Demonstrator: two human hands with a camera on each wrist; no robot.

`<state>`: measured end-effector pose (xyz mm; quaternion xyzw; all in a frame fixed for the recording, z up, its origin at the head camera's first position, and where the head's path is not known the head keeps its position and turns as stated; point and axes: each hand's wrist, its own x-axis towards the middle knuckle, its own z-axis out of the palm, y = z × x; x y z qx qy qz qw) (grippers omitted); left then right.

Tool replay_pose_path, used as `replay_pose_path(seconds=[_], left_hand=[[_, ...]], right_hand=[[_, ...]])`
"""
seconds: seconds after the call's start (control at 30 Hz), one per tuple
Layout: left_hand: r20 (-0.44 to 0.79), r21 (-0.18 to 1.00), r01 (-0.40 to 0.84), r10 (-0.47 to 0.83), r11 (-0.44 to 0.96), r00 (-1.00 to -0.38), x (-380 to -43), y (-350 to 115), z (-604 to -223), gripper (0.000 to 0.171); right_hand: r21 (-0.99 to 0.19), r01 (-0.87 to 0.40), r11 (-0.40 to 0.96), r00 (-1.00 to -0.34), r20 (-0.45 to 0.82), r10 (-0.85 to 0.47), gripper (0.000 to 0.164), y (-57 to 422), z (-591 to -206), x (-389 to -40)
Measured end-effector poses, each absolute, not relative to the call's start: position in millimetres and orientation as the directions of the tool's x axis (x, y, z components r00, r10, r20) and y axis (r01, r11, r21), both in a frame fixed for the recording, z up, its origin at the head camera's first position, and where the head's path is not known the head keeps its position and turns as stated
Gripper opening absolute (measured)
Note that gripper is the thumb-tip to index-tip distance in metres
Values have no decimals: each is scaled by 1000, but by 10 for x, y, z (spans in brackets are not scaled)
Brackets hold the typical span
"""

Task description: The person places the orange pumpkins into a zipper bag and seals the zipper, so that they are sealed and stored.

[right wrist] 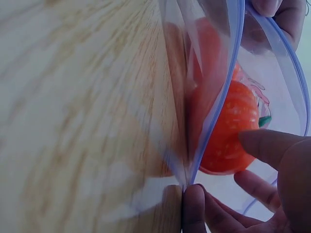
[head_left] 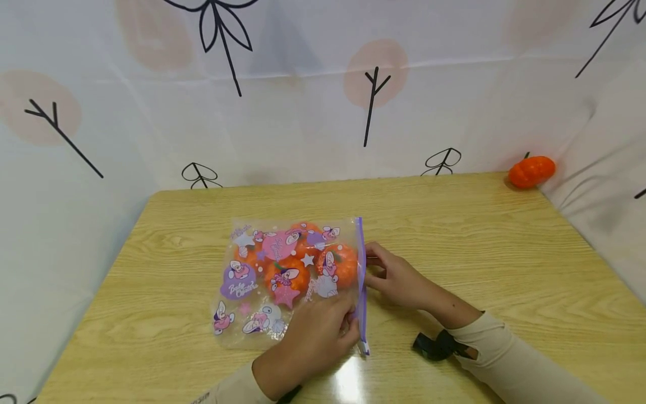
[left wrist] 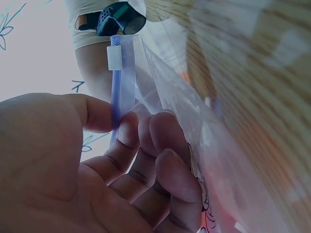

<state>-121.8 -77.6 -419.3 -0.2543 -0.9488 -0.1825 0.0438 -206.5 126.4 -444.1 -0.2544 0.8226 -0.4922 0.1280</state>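
A clear printed zip bag [head_left: 222, 314] lies on the table with several orange toy pumpkins [head_left: 287, 278] inside. Its purple-edged mouth faces right. My left hand [head_left: 320, 331] pinches the near part of that edge between thumb and fingers; the left wrist view shows the white slider [left wrist: 114, 57] just beyond them. At the mouth, the lips stand apart. My right hand [head_left: 398, 278] is there, its thumb and a finger extended beside a pumpkin [right wrist: 231, 128], other fingertips [right wrist: 194, 206] low at the bag's edge. Whether the thumb touches the pumpkin I cannot tell.
Another orange toy pumpkin [head_left: 532, 172] sits at the table's far right corner. The wood-grain table [head_left: 454, 224] is bordered by a white patterned cloth [head_left: 303, 134] at the back and sides. A black strapped device [head_left: 434, 346] is on my right wrist.
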Motion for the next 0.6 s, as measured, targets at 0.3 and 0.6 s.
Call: replay_pose_path(seconds=[0.3, 0.6], left_hand=[[164, 326, 504, 477, 800, -864, -1225, -774, -4192, 21], [157, 314, 500, 476, 807, -865, -1228, -775, -4196, 21]], right_hand=[[-870, -305, 387, -839, 53, -542, 42, 1263, -4446, -2058], [-862, -342, 374, -832, 92, -548, 37, 1286, -4452, -2050]])
